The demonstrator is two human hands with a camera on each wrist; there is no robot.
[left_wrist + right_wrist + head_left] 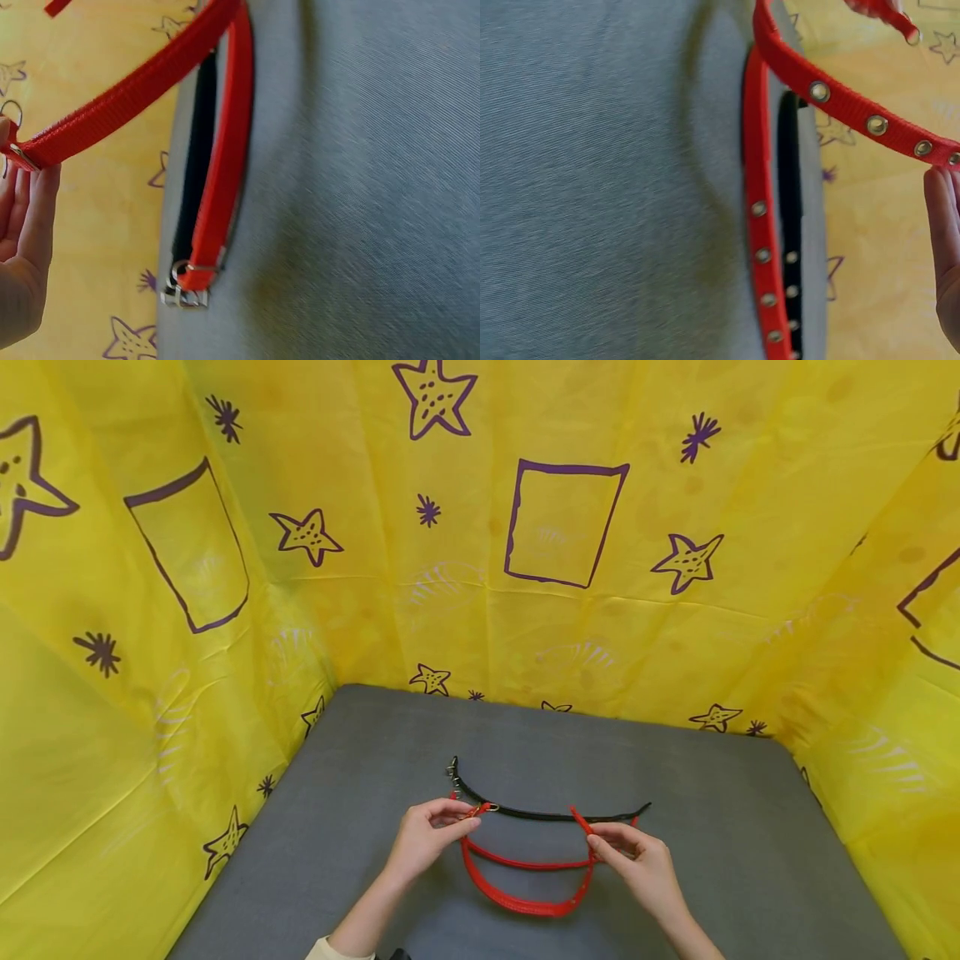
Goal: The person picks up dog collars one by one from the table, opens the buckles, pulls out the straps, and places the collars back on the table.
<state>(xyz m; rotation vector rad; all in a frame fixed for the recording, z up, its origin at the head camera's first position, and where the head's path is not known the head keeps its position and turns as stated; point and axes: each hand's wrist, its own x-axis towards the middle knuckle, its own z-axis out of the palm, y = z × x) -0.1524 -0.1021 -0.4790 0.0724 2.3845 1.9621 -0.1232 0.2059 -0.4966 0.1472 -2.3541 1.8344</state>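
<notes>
A red collar (525,906) hangs in a curve between my two hands, above the table. My left hand (423,839) pinches its buckle end, where a metal ring and slim metal fitting show in the left wrist view. The tail end is pinched by my right hand (641,864), close to a row of metal eyelets (877,125). Beneath lies a second red collar (225,150) with its own buckle and eyelets. Alongside it, on the far side, a black collar (540,815) is stretched out, its buckle (184,298) to the left.
Both lying collars rest on a grey cloth-covered table (360,752). Yellow fabric walls (480,635) with purple stars and box shapes rise behind the table and along its left and right sides.
</notes>
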